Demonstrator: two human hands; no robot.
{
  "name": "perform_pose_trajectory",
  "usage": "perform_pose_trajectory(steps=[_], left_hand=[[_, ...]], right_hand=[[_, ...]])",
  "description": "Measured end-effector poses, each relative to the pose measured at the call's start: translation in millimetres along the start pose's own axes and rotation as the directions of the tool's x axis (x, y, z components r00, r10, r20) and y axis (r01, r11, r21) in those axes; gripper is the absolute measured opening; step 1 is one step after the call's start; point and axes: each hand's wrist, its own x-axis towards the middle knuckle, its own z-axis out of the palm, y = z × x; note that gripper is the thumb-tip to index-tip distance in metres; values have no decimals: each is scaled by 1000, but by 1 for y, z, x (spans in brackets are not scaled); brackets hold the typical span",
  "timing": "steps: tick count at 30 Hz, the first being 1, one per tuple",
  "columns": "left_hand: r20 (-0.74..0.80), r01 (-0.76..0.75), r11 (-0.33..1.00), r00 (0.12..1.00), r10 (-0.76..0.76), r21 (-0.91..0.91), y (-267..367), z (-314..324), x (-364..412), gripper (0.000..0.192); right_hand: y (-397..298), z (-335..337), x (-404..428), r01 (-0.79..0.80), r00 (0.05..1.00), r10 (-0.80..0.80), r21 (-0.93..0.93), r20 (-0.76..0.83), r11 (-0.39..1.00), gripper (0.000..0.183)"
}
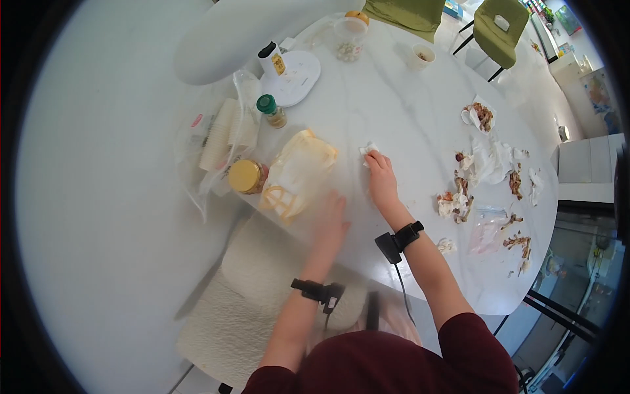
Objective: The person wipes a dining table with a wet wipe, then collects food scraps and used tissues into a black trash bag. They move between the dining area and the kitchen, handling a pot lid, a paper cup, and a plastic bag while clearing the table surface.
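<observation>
My right hand (pixel 383 180) presses a crumpled white tissue (pixel 368 147) against the white marbled table (pixel 393 118). Blurred by motion, my left hand (pixel 332 216) has its fingers apart and nothing visible in them. It is just right of a white and yellow plastic packet (pixel 300 172) lying near the table's edge. A jar with a gold lid (pixel 244 176) stands against the packet's left side. Behind it is a shaker bottle with a green cap (pixel 270 111). Each wrist wears a black strap with a small device and a cable.
Bones (pixel 517 242), used tissues (pixel 492 160) and a clear zip bag (pixel 487 231) litter the table's right side. Paper cups in a plastic bag (pixel 219 135), a white lamp base (pixel 295 79), a clear tub (pixel 350 39) and a paper cup (pixel 423 56) stand farther off. A cream-covered chair (pixel 236 300) is at left.
</observation>
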Motion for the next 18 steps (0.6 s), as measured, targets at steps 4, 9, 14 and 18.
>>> perform_pose_trajectory(steps=[4,9,14,18], left_hand=[[-3,-1,999,1000,1,-40,0,2,0,69],[9,10,1000,1000,-10,5,-2,2,1,71],[-32,-29,999,999,28,-18,-2,7,-2,71],[-26,-17,1000,1000,17,7,-6,10,-1,70]], right_hand=[[-2,0,0,119,981,-127,58,148,991,31],[-6,-1,-5,-1,1000,2,32,-9,999,30],[-4,1,-4,123,975,-138,94,171,988,31],[1,2,-2,139,985,-140,15,99,990,30]])
